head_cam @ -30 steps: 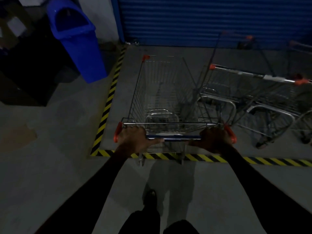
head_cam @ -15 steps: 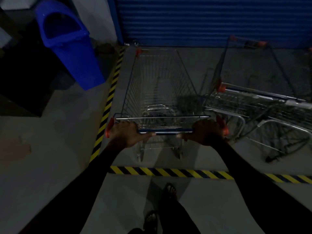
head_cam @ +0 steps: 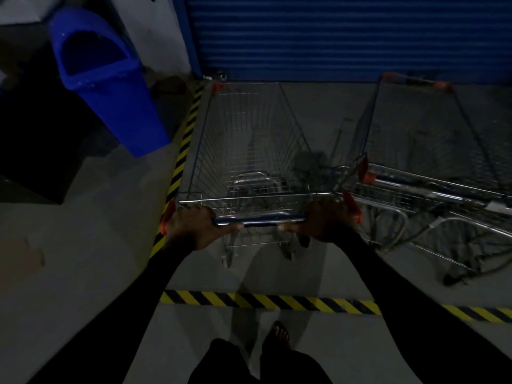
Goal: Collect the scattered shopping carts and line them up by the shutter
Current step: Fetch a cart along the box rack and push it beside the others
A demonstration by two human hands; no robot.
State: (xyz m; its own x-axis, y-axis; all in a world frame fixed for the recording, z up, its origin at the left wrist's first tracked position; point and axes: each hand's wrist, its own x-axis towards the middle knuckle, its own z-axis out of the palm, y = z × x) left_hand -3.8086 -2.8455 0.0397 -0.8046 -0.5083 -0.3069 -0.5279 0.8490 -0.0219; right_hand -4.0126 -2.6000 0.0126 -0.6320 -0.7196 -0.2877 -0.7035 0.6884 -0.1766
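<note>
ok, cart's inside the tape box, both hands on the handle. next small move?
Probably one more short push straight ahead: both hands grip the cart, whose front sits just short of the shutter, alongside the parked cart.

Two shopping carts: the pushed cart [head_cam: 249, 151], its nose close to the shutter, and a second cart [head_cam: 432, 151] just beside it on the right. Two hands, the left hand [head_cam: 194, 225] and the right hand [head_cam: 324, 221], both gripping the one cart handle [head_cam: 260, 219]. One blue roller shutter [head_cam: 346, 37]. One blue bin [head_cam: 108, 81]. Two runs of yellow-black floor tape [head_cam: 263, 299], meeting at a corner. One sandalled foot [head_cam: 279, 332]
</note>
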